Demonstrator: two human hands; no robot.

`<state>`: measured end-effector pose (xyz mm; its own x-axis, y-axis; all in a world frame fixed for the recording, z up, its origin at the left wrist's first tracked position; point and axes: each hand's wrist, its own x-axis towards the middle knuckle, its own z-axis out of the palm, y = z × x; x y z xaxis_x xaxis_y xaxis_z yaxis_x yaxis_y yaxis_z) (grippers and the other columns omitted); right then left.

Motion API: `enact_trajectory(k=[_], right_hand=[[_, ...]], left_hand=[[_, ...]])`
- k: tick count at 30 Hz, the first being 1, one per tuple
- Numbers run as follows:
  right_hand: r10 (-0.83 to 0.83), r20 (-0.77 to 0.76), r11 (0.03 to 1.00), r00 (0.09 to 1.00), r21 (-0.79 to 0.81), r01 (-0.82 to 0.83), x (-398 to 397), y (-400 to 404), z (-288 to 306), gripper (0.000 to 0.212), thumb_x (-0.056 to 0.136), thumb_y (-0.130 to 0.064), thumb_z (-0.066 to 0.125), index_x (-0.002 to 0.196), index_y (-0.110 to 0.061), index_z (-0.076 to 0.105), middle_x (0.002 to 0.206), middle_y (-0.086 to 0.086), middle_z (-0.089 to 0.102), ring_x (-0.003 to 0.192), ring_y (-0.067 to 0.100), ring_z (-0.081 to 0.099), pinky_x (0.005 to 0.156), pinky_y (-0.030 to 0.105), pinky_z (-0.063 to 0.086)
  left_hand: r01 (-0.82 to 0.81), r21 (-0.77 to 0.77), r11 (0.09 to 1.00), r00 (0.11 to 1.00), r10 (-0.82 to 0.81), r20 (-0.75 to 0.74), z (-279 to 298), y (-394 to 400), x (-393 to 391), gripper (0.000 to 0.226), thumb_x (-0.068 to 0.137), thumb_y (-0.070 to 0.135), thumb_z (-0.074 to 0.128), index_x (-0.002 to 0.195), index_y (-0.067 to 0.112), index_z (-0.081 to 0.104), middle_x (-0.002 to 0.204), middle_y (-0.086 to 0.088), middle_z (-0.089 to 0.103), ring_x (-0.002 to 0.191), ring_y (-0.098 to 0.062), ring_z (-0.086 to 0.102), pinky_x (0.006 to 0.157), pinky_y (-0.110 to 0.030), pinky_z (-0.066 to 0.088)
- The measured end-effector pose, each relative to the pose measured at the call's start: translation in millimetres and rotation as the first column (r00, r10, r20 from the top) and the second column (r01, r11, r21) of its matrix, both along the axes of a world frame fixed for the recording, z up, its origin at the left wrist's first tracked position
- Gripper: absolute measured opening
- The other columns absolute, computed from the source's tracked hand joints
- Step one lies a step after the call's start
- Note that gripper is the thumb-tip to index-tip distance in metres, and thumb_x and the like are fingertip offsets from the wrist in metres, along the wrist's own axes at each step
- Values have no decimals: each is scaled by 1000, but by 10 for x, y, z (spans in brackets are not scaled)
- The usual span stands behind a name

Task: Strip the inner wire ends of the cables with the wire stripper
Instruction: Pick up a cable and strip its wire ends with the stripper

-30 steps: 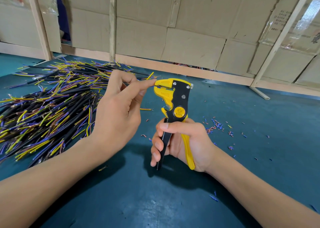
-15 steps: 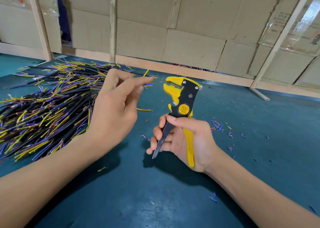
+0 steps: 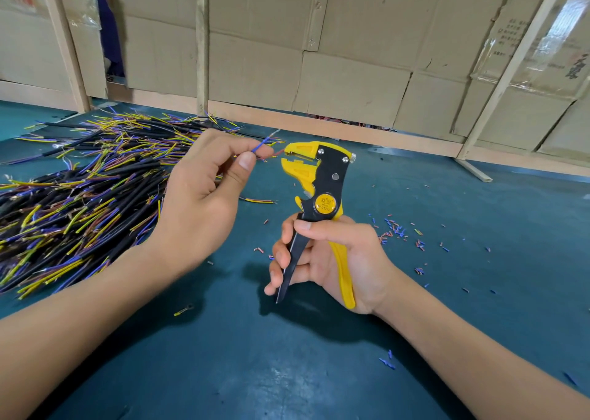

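The left hand (image 3: 198, 202) pinches thin wires (image 3: 262, 146) beside the stripper (image 3: 319, 176). The right hand (image 3: 332, 256) curls round its spread handles. The cable itself is hidden inside the left grip.

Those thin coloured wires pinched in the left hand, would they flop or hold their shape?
Probably springy, not limp: the blue wire sticks up from the left hand unsupported. Likely very light, since the fingers merely pinch it. Ends in the cable pile splay in curves, suggesting easy bending.

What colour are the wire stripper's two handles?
One handle is yellow, the other black, on the wire stripper gripped by the right hand; the head view shows it.
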<state>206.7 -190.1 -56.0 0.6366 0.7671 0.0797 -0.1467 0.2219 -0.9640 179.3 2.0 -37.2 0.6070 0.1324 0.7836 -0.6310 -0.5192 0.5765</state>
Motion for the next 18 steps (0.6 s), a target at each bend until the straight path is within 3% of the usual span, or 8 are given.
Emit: enact_trajectory(k=[18], right_hand=[[12, 18, 1000, 1000, -5, -12, -1, -1, 10, 15, 93, -14, 50, 87, -4, 61, 76, 17, 61, 69, 38, 64, 82, 64, 53]], left_hand=[[-26, -4, 1000, 999, 26, -19, -2, -15, 18, 21, 106, 11, 45, 107, 20, 64, 95, 14, 47, 72, -1, 49, 72, -22, 35]])
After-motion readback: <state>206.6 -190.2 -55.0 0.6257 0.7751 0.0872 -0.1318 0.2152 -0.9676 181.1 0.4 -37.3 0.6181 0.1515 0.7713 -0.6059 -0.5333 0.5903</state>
